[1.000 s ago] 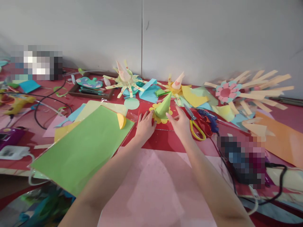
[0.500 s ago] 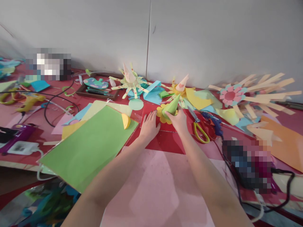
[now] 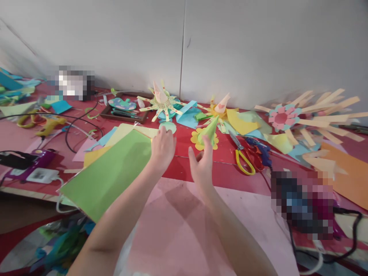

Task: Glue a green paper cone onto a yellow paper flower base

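The left hand [image 3: 163, 149] is over the far right corner of the green sheet [image 3: 112, 172], its fingers curled down; whether its grip is clamped on anything cannot be told, since the back of the hand hides the fingertips. The disc [image 3: 169, 126], pale green, lies just beyond its knuckles.

The right hand [image 3: 202, 163] is to the right, its grip apart, thumb spread from the fingers and nothing held. Its fingers overlap the lower part of the cone [image 3: 212, 128]; whether they touch it cannot be told. The cone, light green, stands at the middle of the yellow flower [image 3: 197, 140], tip leaning right. The flower is on the red sheet [image 3: 181, 138], at the middle of the bench [image 3: 54, 147].

Right of the flower lie the scissors [image 3: 244, 163], yellow handles toward the near side, with the blue glue gun [image 3: 260, 149] just beyond them to the right. Beyond the flower, a pink cone [image 3: 223, 102] with a heart stands among paper scraps. To the far left is the tray [image 3: 109, 113] of pens. A pink sheet [image 3: 172, 237] covers the near middle, under the forearms.
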`<state>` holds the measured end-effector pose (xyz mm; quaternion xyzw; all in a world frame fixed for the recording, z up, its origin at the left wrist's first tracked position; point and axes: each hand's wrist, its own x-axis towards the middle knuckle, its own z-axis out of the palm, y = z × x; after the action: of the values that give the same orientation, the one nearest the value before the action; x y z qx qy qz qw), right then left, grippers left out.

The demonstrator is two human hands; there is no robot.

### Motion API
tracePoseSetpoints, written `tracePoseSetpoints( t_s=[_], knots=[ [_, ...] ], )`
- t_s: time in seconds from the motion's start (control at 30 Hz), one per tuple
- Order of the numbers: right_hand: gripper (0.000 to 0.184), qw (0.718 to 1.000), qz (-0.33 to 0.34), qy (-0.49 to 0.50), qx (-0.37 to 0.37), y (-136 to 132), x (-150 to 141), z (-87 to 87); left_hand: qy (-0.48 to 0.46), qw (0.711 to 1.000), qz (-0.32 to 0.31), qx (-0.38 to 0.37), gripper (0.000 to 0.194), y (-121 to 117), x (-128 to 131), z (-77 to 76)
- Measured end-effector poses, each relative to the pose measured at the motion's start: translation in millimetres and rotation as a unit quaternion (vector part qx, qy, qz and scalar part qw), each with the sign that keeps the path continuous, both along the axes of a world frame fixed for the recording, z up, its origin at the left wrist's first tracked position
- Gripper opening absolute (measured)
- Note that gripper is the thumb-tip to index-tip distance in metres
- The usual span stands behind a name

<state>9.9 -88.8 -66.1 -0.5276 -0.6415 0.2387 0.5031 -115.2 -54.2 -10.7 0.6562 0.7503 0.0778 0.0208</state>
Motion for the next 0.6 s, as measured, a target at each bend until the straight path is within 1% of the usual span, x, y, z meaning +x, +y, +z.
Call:
tracePoseSetpoints(
  t_s=[0.1, 0.17, 0.23, 0.3, 0.47, 0.6],
  knots=[
    [0.050, 1.000, 0.014, 0.012, -0.022, -5, -12, -8.6, 0.052, 0.989, 0.099, -0.102, 0.030, -6, -15, -6.5],
    [0.049, 0.999, 0.022, 0.016, -0.028, -3, -13, -14.8, 0.061, 0.979, 0.128, -0.146, 0.032, -8, -20, -12.2],
    [0.048, 0.999, 0.019, 0.025, -0.034, 1, -11, -19.1, 0.063, 0.976, 0.125, -0.166, 0.032, -8, -22, -14.5],
    [0.046, 0.998, 0.016, 0.035, -0.043, 3, -9, -20.5, 0.068, 0.976, 0.116, -0.174, 0.034, -5, -23, -13.0],
    [0.041, 0.997, 0.018, 0.046, -0.067, 2, -5, -16.9, 0.070, 0.971, 0.118, -0.195, 0.039, 4, -26, -7.5],
    [0.040, 0.996, 0.013, 0.053, -0.072, 0, -5, -14.3, 0.078, 0.974, 0.111, -0.183, 0.042, 6, -25, -2.8]
  ],
)
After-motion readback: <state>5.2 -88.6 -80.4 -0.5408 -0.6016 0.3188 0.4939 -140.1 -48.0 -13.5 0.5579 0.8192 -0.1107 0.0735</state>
